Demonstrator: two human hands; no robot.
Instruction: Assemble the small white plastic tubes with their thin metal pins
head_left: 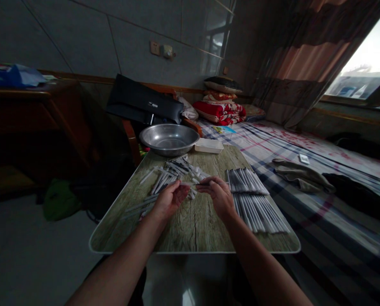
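Over the middle of the small table, both hands are closed on one thin, pen-like stick (192,184), pale toward the left and dark toward the right. My left hand (171,196) pinches its left part between thumb and fingers. My right hand (219,194) grips the dark part at the right. Beneath and beyond the hands lies a loose pile of similar white and dark sticks (167,178). Beside my right hand, two neat rows of such sticks (256,212) lie side by side. What exactly the sticks are is too dim to tell.
A wide metal basin (170,140) and a shallow white tray (209,145) stand at the far end of the wood-patterned table (190,238). Behind them is a chair holding a black case (145,102). A bed (260,146) borders the right side; a wooden desk (58,97) stands left.
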